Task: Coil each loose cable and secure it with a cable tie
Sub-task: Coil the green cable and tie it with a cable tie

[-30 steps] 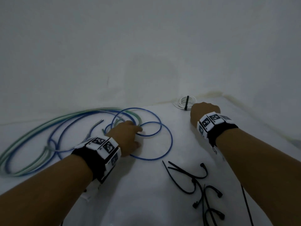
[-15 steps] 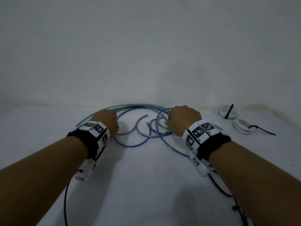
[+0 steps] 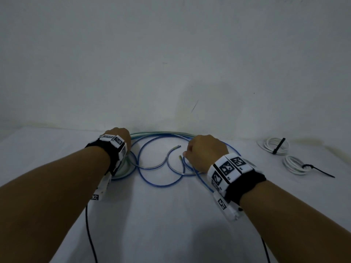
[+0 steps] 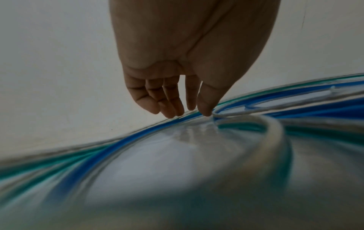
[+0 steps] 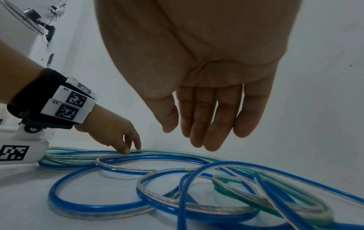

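Note:
Loose blue cable (image 3: 161, 185) lies in several wide loops on the white table (image 3: 171, 224), tangled with a green-striped cable (image 3: 152, 133) along the far side. My left hand (image 3: 121, 138) reaches down at the left of the tangle. Its thumb and fingertips (image 4: 204, 112) touch the blue (image 4: 126, 146) and green (image 4: 59, 160) strands without closing round them. My right hand (image 3: 205, 150) hovers over the right part of the loops. In the right wrist view its fingers (image 5: 208, 140) hang straight and hold nothing above the blue cable (image 5: 94, 207).
Two white cable coils (image 3: 273, 144) (image 3: 294, 165), each bound by a black tie, lie at the far right. A wall (image 3: 171, 73) rises just behind the cables. Thin black camera leads (image 3: 87, 224) trail under my forearms toward the table's near edge.
My right hand left the white coil and came over the blue loops. My left hand shifted to the left side of the tangle. The loose black ties dropped out of view.

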Demonstrator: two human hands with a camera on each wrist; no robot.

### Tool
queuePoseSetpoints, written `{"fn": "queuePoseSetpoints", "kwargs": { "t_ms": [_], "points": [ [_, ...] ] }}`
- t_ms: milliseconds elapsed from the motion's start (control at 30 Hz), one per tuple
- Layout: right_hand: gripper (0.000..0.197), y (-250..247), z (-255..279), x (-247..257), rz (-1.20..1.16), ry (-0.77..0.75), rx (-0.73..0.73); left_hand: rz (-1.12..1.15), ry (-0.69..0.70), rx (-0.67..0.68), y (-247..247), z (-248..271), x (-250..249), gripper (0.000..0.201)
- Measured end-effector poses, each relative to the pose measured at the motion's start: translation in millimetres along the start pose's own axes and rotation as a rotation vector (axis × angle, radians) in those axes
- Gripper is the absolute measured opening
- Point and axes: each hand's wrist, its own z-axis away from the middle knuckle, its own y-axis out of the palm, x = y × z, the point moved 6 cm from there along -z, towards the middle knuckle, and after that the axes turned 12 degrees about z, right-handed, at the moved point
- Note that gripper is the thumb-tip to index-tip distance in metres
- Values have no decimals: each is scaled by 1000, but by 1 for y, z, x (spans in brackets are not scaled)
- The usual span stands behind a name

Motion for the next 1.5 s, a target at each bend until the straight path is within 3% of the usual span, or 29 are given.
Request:
{"fn": "queuePoseSetpoints", "kwargs": {
  "t_ms": [167, 267, 300, 433, 567, 633, 733, 900, 1033, 1200, 1333, 1433, 1500],
  "points": [
    [33, 2, -6, 4, -18, 5, 23, 23, -14, -50, -4, 5, -1, 26],
    [32, -1, -3, 8, -22, -3, 22, 7, -14, -122, -15, 21, -6, 3],
    [30, -5, -1, 9, -26, -13, -3, 24, -12, -144, -18, 26, -8, 5],
    [29, -34, 10, 21, -104, -88, -269, 45, 123, -344, -45, 65, -32, 4],
    [57, -66, 17, 45, -86, -178, -490, 292, 365, -429, -74, 119, -62, 5],
    [49, -74, 17, 58, -10, -229, -458, 423, 483, -488, -89, 146, -73, 9],
    [20, -80, 23, 64, 13, -316, -359, 517, 598, -522, -100, 178, -76, 7],
    [15, -86, 43, 42, 82, -353, -395, 524, 705, -609, -105, 216, -53, 14],
    [16, -80, 56, 14, 28, -315, -339, 492, 833, -683, -108, 248, -39, 16],
    [18, -72, 65, -14, -27, -223, -303, 419, 767, -718, -108, 258, -13, 20],
    [21, -101, 72, -7, -93, -256, -425, 350, 522, -618, -97, 240, 0, 11],
    [22, -129, 75, 14, -140, -325, -542, 250, 457, -569, -99, 231, -20, 37],
    [23, -142, 79, 35, -165, -395, -597, 346, 498, -515, -101, 230, -47, 50]
  ]
}}
